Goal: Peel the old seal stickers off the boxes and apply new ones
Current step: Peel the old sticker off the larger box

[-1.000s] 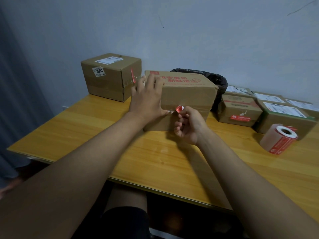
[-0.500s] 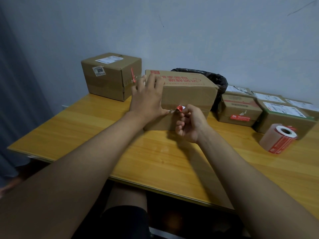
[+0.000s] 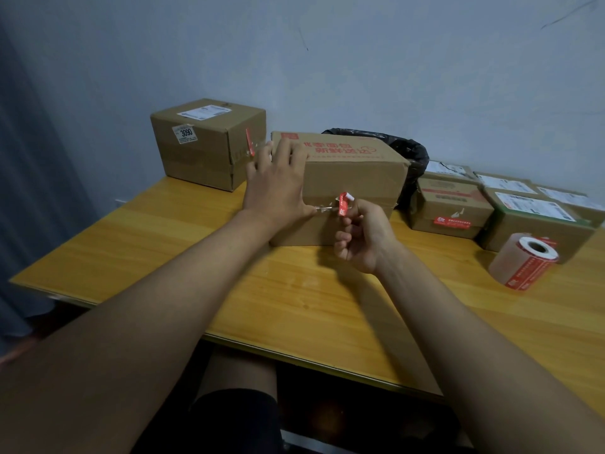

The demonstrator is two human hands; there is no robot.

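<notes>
Mid-peel: left hand [image 3: 278, 188] flat, bracing cardboard box [image 3: 353, 178]; right hand [image 3: 360, 237] pinching red seal sticker [image 3: 343, 204]. Next: pull toward three o'clock, then fetch sticker roll [image 3: 523, 262].

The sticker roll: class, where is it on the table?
The sticker roll lies on its side at the table's right end, just in front of the rightmost box.

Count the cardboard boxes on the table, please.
6: one back left, one under the hands, four clustered at right; more may be hidden.
</notes>
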